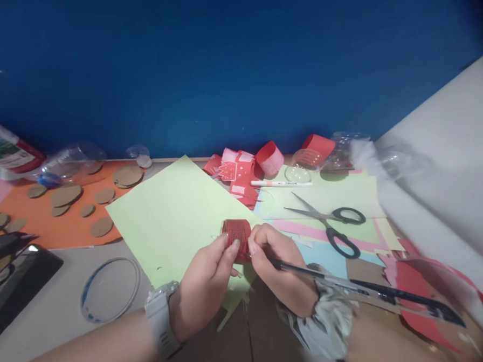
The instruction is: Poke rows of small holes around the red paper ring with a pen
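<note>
A small red paper roll [238, 236] with fine dark markings is pinched between the thumb and fingers of my left hand [206, 280]. Its left end looks glossy, as if clear plastic lines the edge. In my right hand [280, 265], closed beside the roll, is a long slim black and silver pen [331, 278]. The pen's near tip lies at the roll's lower right edge, and its back end reaches out over my wrist to the lower right. Beneath both hands lies a pale green paper sheet [174, 206].
Scissors [328, 217] lie partly spread on coloured papers to the right, below a white marker [282, 183]. Red paper rings [270, 159] stand at the back. Cardboard discs [66, 195] and a plastic bottle [76, 162] rest on orange paper; clear tape [109, 290] lies left.
</note>
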A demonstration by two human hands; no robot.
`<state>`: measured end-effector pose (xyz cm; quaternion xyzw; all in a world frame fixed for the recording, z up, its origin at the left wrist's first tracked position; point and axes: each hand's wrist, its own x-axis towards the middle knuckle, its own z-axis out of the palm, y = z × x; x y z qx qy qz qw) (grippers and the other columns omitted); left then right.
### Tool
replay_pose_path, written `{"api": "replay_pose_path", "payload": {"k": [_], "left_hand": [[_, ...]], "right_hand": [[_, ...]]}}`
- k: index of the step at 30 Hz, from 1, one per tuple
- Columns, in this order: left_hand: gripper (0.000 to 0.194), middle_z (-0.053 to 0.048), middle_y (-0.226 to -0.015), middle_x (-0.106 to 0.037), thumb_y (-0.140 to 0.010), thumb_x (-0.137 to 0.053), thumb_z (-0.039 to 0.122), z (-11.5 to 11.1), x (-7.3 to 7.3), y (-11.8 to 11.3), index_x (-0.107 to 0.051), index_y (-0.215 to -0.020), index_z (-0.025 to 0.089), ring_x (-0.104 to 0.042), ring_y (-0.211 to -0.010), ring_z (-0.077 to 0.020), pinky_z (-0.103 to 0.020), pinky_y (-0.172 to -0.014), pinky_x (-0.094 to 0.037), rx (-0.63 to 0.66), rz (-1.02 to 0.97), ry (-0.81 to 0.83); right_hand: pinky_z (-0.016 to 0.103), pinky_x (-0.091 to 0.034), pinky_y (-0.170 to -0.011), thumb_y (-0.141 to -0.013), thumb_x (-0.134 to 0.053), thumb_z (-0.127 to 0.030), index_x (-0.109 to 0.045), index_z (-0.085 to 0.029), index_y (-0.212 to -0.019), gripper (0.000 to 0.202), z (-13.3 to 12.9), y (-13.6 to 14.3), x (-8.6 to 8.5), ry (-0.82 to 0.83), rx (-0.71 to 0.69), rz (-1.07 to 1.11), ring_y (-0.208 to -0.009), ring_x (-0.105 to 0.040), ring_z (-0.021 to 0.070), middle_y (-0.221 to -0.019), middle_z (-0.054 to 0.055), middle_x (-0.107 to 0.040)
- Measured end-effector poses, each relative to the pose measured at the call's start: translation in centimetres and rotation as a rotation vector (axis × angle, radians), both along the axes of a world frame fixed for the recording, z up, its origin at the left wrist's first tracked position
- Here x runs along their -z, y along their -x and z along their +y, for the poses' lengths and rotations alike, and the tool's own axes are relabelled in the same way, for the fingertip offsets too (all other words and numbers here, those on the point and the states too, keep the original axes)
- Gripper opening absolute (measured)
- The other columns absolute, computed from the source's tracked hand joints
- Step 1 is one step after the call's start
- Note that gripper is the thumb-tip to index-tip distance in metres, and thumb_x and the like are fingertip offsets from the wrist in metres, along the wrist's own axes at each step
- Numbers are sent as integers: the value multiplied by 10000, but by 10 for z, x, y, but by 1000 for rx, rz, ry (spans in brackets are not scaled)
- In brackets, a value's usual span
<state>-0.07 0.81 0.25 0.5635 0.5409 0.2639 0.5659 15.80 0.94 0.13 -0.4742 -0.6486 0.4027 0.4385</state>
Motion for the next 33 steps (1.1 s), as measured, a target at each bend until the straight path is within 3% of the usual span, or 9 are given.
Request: {"api": "replay_pose_path", "payload": {"k": [8,13,15,18,21,27,33], "left_hand": [[332,-11,-793,-580,-1032,-394,474,1,1,2,-495,-840,223,-669,-889,-214,-278,-754,-524,2,-24,8],[328,-10,-817,-616,-1027,-426,452,-1,-3,1,-567,-864,205,-647,-775,-168,-256,-737,-543,-42,-78,-6],[304,-23,-895,-664,-1025,-435,427,-2,-7,-1,-622,-960,196,-649,-765,-153,-247,-736,-560,-97,-136,-23],[296,-70,-1055,-726,-1013,-468,388,-3,-9,-4,-629,-1155,185,-685,-814,-157,-245,-720,-591,-147,-238,-25],[285,-100,-1064,-758,-992,-524,364,-2,-6,-3,-654,-1145,163,-716,-885,-187,-238,-673,-609,-129,-296,-12],[233,-59,-935,-784,-962,-575,345,1,-4,1,-721,-966,163,-712,-787,-161,-218,-640,-608,-152,-248,-32],[282,-14,-765,-749,-964,-577,358,0,-8,5,-709,-790,180,-680,-681,-140,-199,-630,-561,-134,-149,-151]], "right_hand": [[260,-336,-528,-929,-494,-202,-373,-236,-704,258,1,0,0,-7,-4,-4,-573,-392,125,-652,-45,-422],[261,-347,-532,-961,-501,-192,-412,-229,-716,263,-2,-1,3,-82,-25,102,-563,-406,122,-658,-41,-448],[264,-355,-528,-989,-498,-200,-471,-233,-792,201,-5,0,6,-118,22,211,-547,-419,118,-693,-37,-484],[257,-356,-504,-1009,-520,-203,-514,-256,-935,90,-8,0,10,-143,202,324,-523,-427,107,-766,-35,-511],[253,-367,-499,-987,-587,-191,-548,-267,-960,90,-6,0,9,-187,279,289,-550,-460,112,-802,-27,-515],[286,-462,-643,-973,-619,-178,-682,-286,-1059,152,-2,-5,2,-264,222,72,-815,-581,175,-937,36,-594],[287,-466,-557,-1030,-547,-297,-676,-275,-1029,130,-8,-7,6,-301,4,255,-621,-568,155,-736,4,-593]]}}
